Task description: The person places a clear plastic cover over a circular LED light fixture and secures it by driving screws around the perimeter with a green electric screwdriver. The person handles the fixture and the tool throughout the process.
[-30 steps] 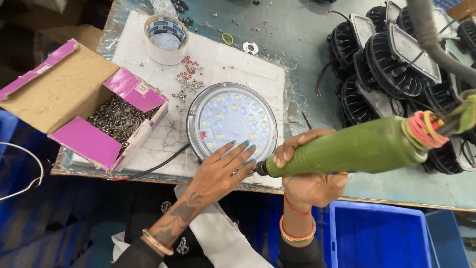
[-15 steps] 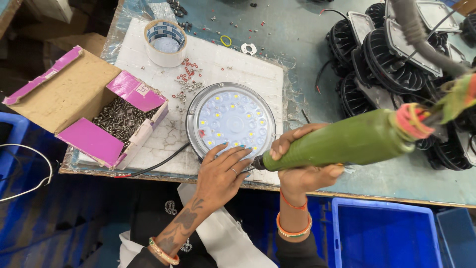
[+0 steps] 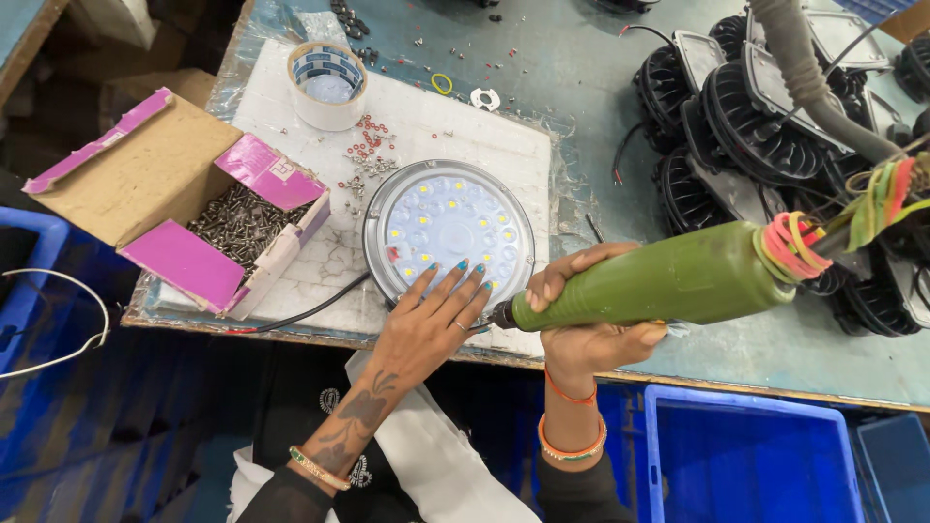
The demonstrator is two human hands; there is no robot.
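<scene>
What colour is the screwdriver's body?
Green, on the screwdriver in the right hand; head view.

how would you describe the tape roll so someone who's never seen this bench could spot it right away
Start at the white foam sheet that covers the left part of the worktable. At its far left corner, beyond the round lamp that the left hand rests on, stands a roll of tape. It is the only hollow ring there, pale with a striped inner edge, much bigger than the loose screws scattered beside it.

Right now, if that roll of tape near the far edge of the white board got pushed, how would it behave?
The tape roll lies flat on its side on the white board, so it would probably slide, not roll. It looks hollow, so likely light. Loose screws beside it might scatter if it is shoved toward them.
</scene>
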